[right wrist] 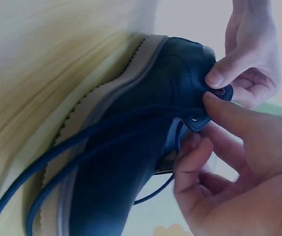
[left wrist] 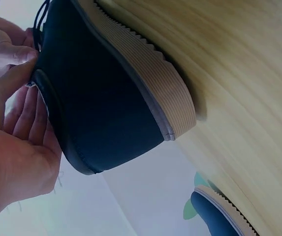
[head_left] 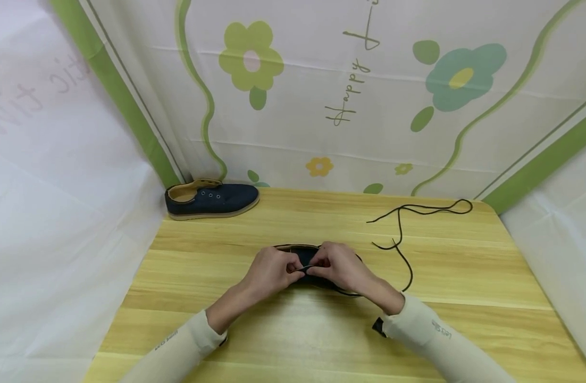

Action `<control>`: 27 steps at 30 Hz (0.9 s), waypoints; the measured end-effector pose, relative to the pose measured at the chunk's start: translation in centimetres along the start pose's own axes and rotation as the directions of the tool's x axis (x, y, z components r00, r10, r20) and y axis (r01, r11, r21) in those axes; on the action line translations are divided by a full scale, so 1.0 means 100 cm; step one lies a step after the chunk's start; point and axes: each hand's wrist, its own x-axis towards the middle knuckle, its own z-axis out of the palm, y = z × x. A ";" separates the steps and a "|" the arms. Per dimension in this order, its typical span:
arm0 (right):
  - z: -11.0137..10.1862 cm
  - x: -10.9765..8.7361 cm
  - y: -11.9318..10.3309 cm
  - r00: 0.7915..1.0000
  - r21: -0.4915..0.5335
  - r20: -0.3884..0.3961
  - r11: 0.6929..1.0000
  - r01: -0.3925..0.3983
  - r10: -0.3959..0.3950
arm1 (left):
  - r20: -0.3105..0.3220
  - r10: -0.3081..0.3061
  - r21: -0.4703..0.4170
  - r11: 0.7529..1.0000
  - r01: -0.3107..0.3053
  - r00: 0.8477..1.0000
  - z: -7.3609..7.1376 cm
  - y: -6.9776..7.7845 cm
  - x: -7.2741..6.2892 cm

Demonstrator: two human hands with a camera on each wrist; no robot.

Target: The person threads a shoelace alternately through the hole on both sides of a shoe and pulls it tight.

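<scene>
A dark navy lace-up shoe (head_left: 302, 255) with a beige ribbed sole stands upright on the wooden table, partly hidden by both hands. On its left side, my left hand (head_left: 271, 268) pinches the shoe's eyelet flap (right wrist: 192, 116) between thumb and fingers, close to an eyelet. Opposite it, my right hand (head_left: 344, 266) pinches the same flap, thumb on the outside and fingers curled behind. The two hands' fingertips almost meet. A dark shoelace (right wrist: 62, 147) runs across the shoe's side in the right wrist view.
Loose lace (head_left: 436, 210) trails in loops over the table (head_left: 465, 340) to the right. At the back left corner sits a second navy shoe (head_left: 235, 198), its eyelets bare of lace. A white curtain (head_left: 293, 122) with printed flowers rises behind the table.
</scene>
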 end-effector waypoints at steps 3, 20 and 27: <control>-0.001 0.001 0.001 0.998 0.001 0.059 1.000 0.031 -0.031 | -0.028 0.037 0.032 0.999 -0.036 0.999 0.001 0.001 -0.001; -0.013 0.010 0.012 0.970 0.364 0.223 0.916 -0.171 0.093 | -0.030 -0.033 -0.067 0.997 0.031 0.999 0.002 -0.002 0.002; -0.014 0.012 0.018 0.966 0.417 0.234 0.885 -0.205 0.114 | -0.019 -0.039 -0.074 0.997 0.038 0.999 0.001 -0.002 0.002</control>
